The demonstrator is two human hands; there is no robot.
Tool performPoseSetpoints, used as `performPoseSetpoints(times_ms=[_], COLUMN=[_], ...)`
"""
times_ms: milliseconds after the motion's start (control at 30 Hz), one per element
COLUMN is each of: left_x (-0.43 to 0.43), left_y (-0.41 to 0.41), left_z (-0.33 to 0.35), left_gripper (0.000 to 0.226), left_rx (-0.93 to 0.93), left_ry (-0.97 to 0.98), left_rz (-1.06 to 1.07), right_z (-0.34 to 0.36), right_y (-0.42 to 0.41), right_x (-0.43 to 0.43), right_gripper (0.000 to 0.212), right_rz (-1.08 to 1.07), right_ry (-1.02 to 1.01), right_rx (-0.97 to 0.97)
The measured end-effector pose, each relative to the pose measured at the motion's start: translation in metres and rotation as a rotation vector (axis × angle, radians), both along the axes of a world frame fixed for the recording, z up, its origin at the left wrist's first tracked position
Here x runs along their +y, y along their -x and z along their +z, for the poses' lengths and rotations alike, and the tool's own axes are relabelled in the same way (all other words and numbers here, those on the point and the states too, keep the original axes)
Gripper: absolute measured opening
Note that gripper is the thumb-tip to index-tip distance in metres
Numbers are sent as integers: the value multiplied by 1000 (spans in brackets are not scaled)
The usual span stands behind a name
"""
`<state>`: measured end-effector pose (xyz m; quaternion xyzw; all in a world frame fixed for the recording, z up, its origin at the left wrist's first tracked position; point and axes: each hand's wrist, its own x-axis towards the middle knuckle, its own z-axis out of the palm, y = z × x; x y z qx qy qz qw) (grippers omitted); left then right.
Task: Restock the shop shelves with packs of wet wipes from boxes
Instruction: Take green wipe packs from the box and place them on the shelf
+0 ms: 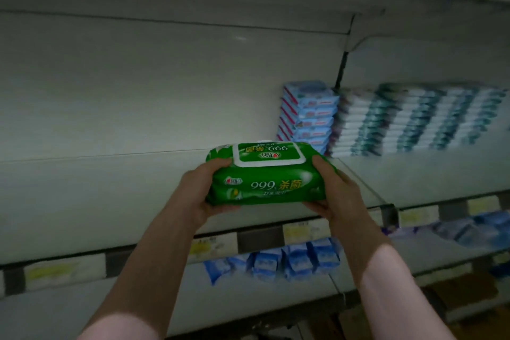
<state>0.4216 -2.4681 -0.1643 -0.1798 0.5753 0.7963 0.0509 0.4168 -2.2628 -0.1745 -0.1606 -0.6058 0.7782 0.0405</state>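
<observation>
A green pack of wet wipes (265, 174) with a white-rimmed lid is held level just above the white middle shelf (96, 201), near its front edge. My left hand (201, 190) grips the pack's left end, thumb on top. At the pack's right end my right hand (336, 193) grips it the same way. The lid faces up and its print reads upside down from here.
Behind the pack a stack of blue wipes packs (306, 116) stands on the same shelf, with rows of white and teal packs (414, 119) to its right. Blue packs (281, 259) line the shelf below. Price labels (303, 229) run along the shelf edge.
</observation>
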Motion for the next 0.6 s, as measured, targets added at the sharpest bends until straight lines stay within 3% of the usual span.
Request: performPoseSetpoints(times_ms=[267,400,600], left_x=[8,-5,-10], left_y=[58,78,84], left_z=[4,1,-36], left_gripper=[17,21,25], left_rx=[-44,-79,-50], left_ry=[163,381,758], left_rz=[135,277,346], right_z=[-4,-15,-36], right_y=[88,107,126], right_x=[8,-3,-11], right_gripper=[18,18,38], right_rz=[276,395,497], right_ry=[-140,-259,-813], right_rx=[-5,56,127])
